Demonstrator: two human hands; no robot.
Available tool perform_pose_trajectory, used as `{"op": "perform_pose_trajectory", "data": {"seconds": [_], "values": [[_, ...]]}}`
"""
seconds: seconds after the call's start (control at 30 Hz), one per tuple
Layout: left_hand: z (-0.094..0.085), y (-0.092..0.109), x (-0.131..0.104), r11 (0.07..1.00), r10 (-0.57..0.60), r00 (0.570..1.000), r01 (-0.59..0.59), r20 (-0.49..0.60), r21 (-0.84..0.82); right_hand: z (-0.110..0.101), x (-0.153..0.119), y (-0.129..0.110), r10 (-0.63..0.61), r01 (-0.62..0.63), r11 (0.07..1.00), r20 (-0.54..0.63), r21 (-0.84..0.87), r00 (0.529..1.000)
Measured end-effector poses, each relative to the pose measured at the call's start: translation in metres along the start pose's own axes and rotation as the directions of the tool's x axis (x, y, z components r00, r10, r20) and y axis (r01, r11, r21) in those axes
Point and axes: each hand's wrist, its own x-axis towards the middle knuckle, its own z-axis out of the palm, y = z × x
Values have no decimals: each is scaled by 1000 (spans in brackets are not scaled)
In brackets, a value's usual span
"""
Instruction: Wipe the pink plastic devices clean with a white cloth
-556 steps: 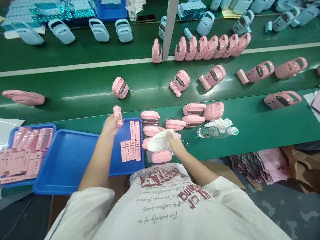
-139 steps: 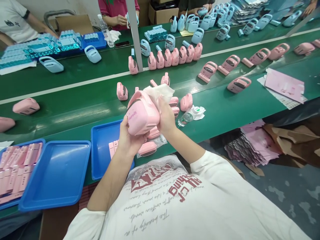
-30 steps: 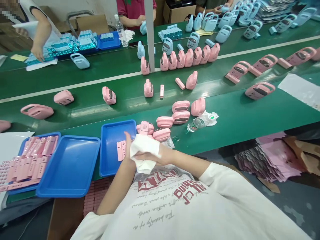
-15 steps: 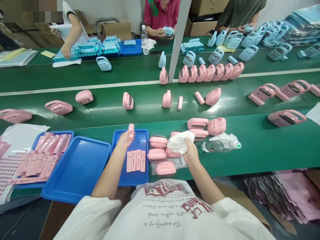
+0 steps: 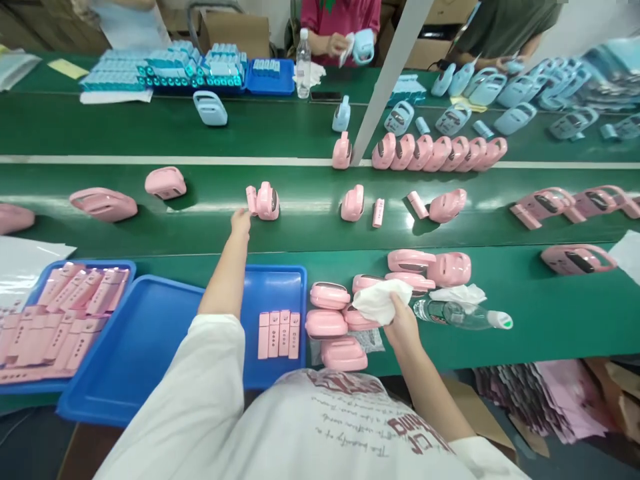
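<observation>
My left hand [image 5: 241,223] is stretched out over the far green strip, its fingers closed on a small pink oblong piece [image 5: 251,198]. That piece stands upright right beside a pink handled case [image 5: 269,201]. My right hand [image 5: 402,324] grips a white cloth [image 5: 380,302] in a pinch, above a cluster of pink cases. One glossy pink case [image 5: 326,323] lies just left of the cloth. Below my left forearm, a blue tray [image 5: 274,273] holds several pink oblong pieces [image 5: 279,335] in a row.
A lying plastic bottle [image 5: 463,315] is right of my right hand. Another blue tray [image 5: 143,347] overlaps one full of pink pieces [image 5: 65,313]. A slanted post [image 5: 393,80] rises mid-table. Across the table, people handle light-blue cases; one co-worker's hand [image 5: 337,45] is visible.
My left hand has moved forward from above the blue tray to the far strip, carrying the pink piece to the handled case. My right hand still holds the cloth. The view has shifted slightly.
</observation>
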Motion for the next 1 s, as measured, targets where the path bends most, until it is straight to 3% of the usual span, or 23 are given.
{"op": "perform_pose_trajectory", "data": {"seconds": [0.1,0.27,0.33,0.43,0.57,0.7,0.8,0.83,0.87,0.9,0.93,1.0], "values": [[-26,-28,-63,988,-25,999,19,35,155,5,-2,0,25,-25,1000,10,7,1000],[-73,-95,-225,920,-121,990,85,71,382,8,-6,5,72,-74,997,67,23,995],[-82,-115,-268,893,-169,985,133,46,429,6,-10,7,83,-85,996,114,15,990],[-86,-128,-288,878,-209,978,190,-6,439,1,-16,10,105,-107,994,184,-1,977],[-87,-112,-275,924,-221,975,206,9,322,-9,-26,9,141,-150,988,234,21,962],[-75,-75,-296,984,-170,963,154,209,93,-15,-38,6,83,-98,994,258,45,962],[-50,-49,-336,973,-118,904,187,410,-134,-13,-54,5,-19,39,998,372,-45,928],[-40,-41,-349,956,-105,875,219,473,-193,-12,-60,4,-86,142,986,451,-92,888],[-31,-34,-360,940,-103,849,254,519,-229,-11,-67,4,-176,291,948,554,-126,814],[-22,-29,-369,929,-114,832,283,543,-238,-10,-73,4,-276,476,870,674,-127,685],[-14,-24,-377,928,-134,826,298,547,-224,-11,-78,5,-363,666,742,790,-75,494],[-4,-16,-384,927,-180,826,324,533,-189,-16,-83,8,-409,905,393,913,161,15]]}}
